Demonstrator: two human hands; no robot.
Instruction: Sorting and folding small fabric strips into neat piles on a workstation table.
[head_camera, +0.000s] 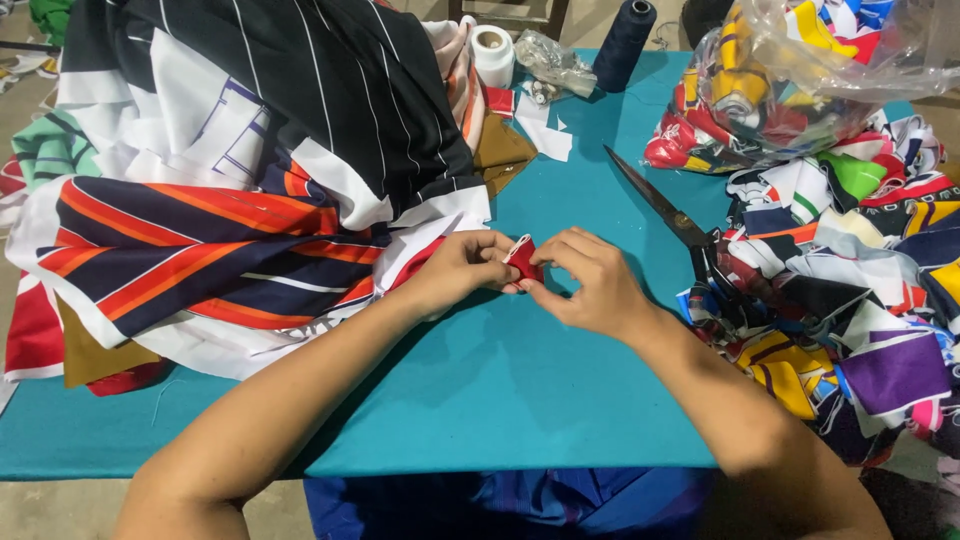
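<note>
My left hand (455, 268) and my right hand (590, 280) meet above the middle of a teal table (520, 400). Between their fingertips they pinch a small red fabric piece (523, 259) with a white edge, folded over. Both hands grip it, the left from the left side, the right from the right and below. Black scissors (672, 214) lie just right of my right hand, blades pointing up-left, handles buried in scraps.
A big heap of striped navy, orange, white and black cloth (240, 180) fills the left. Colourful fabric scraps (850, 290) pile at the right, under a clear bag of scraps (790, 80). At the back stand a white spool (492, 52) and a dark thread cone (624, 42).
</note>
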